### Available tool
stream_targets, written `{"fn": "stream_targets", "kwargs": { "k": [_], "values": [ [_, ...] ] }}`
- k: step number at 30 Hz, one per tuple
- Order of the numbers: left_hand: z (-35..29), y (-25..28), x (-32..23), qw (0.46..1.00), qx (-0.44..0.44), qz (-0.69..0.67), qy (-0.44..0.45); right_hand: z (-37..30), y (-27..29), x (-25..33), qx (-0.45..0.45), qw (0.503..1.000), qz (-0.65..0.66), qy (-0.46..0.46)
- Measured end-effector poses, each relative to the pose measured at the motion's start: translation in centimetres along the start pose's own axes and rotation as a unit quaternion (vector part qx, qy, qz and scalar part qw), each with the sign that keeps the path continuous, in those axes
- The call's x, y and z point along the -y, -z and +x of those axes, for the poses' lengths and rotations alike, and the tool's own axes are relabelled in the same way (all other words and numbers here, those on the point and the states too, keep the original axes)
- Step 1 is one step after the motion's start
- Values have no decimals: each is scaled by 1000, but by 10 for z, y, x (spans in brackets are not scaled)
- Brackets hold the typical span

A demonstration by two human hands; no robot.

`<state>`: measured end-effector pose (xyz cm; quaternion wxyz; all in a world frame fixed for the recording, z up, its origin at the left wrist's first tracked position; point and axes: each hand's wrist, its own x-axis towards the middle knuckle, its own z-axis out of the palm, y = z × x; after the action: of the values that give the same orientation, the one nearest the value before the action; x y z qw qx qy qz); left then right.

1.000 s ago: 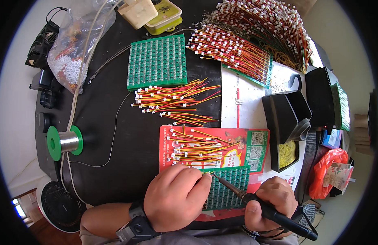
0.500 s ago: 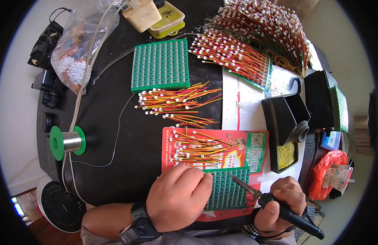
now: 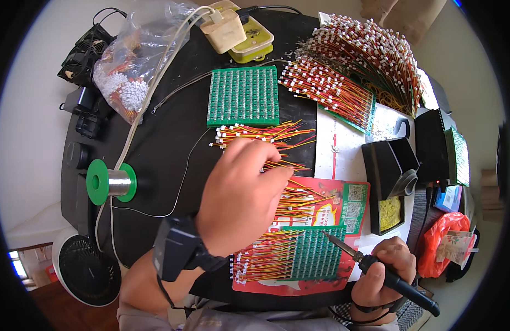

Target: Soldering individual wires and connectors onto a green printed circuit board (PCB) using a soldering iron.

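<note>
My left hand (image 3: 246, 187) reaches over a loose pile of red and yellow wires with white connectors (image 3: 290, 132). Its thumb and forefinger are slightly apart at the wires; the other fingers are hidden beneath the hand. In my right hand (image 3: 388, 270) is a soldering iron (image 3: 414, 296), its tip pointing up-left over a green circuit board panel (image 3: 318, 256). Rows of wires (image 3: 263, 256) run from that panel's left side, connectors outward. The panel lies on a red printed sheet (image 3: 351, 220), where another wire bunch (image 3: 299, 204) rests just beyond it.
A stack of green panels (image 3: 244, 96) lies farther back. To the left stand a solder spool (image 3: 119, 182) and a plastic bag of wired connectors (image 3: 122, 88). Wired panels (image 3: 332, 88) are at the back right. A black holder (image 3: 390, 165) with yellow sponge (image 3: 390, 212) stands right.
My left hand has left the near panel and moved away from me to the loose wires, uncovering the panel's wired side. The soldering iron stays over the panel. The whole view has shifted slightly.
</note>
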<state>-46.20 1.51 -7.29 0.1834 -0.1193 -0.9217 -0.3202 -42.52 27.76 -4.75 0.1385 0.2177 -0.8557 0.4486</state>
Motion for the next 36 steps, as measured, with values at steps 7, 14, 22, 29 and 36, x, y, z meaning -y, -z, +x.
{"fn": "stream_targets", "kwargs": {
  "k": [7, 14, 22, 29, 36],
  "values": [
    [-4, 6, -7, 999, 17, 30, -23, 2, -8, -3, -91, 995, 22, 23],
    [-30, 27, -30, 965, 24, -231, 118, -2, 5, -9, 10, 998, 31, 48],
    [-33, 27, -50, 929, 114, -294, 195, 0, 0, 0, 33, 999, 11, 23],
    [-41, 20, -49, 981, 83, -159, 71, 2, 0, 1, 74, 996, 35, 39],
    [-48, 10, -56, 989, 58, -130, 39, 4, -1, 0, 68, 996, 36, 43]
  ]
}}
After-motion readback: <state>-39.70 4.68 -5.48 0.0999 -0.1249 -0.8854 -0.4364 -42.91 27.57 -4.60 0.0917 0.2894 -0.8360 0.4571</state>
